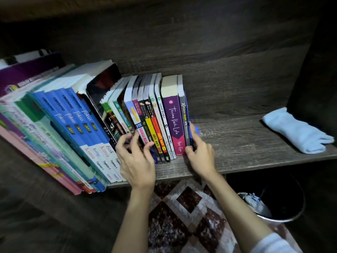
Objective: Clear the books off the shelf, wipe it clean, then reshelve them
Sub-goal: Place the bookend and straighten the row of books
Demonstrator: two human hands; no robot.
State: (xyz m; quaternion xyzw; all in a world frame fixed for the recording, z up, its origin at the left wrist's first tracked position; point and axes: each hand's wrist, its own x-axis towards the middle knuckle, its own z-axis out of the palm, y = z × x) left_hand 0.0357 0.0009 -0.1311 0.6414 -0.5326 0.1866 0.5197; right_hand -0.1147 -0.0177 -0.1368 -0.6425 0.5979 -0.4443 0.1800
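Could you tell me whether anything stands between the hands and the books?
Nothing visible does. The left hand grips the middle spines of the books, the right hand holds their right end; the cloth lies apart, farther right.

One row of books (pixel 171 117), one cloth (pixel 295 130), one bin (pixel 299 212), two hands (pixel 135 161) (pixel 200 156)

The light is dim and comes from the camera's side. It falls brightest on the purple book (pixel 172 123), whose white lettering reads sharply, and on the books (pixel 155 121) just left of it. Behind and above the purple book, the back of the shelf (pixel 237 136) sinks to near black. Far left of it the big textbooks (pixel 60 125) smear and bow with wide-angle distortion. Just below it the left hand (pixel 135 161) has blurred fingertips, while the right hand (pixel 199 154) is sharper. Well right of it the pale cloth (pixel 295 132) looks soft-edged.
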